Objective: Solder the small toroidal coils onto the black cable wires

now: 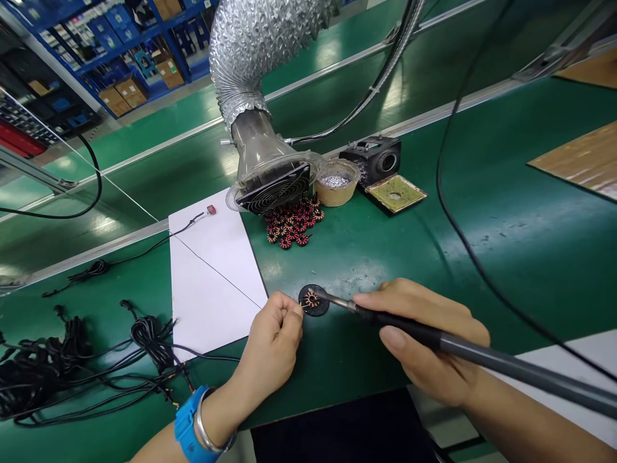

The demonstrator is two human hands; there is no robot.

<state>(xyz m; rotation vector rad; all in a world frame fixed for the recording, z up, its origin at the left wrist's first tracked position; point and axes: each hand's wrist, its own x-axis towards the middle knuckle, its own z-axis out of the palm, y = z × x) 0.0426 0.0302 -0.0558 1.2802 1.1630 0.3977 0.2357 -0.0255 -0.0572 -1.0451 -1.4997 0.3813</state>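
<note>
1. Far left: bundled black cables (38, 379) lie on the green bench mat (482, 257).
2. White paper sheet (212, 302); a thin black lead (216, 271) crosses it toward the hand.
3. Left hand (272, 341): fingers curled, tips pressed together, apparently pinching the lead; grip partly hidden.
4. Toroid coil (311, 299), copper-wound, sits on a round black pad (318, 310), just beside those fingertips. Judged light, stiff, and prone to skidding; best held by its outer rim, clear of the windings.
5. Right hand (419, 334): wrapped around a soldering iron (482, 354), metal tip at the coil.
</note>
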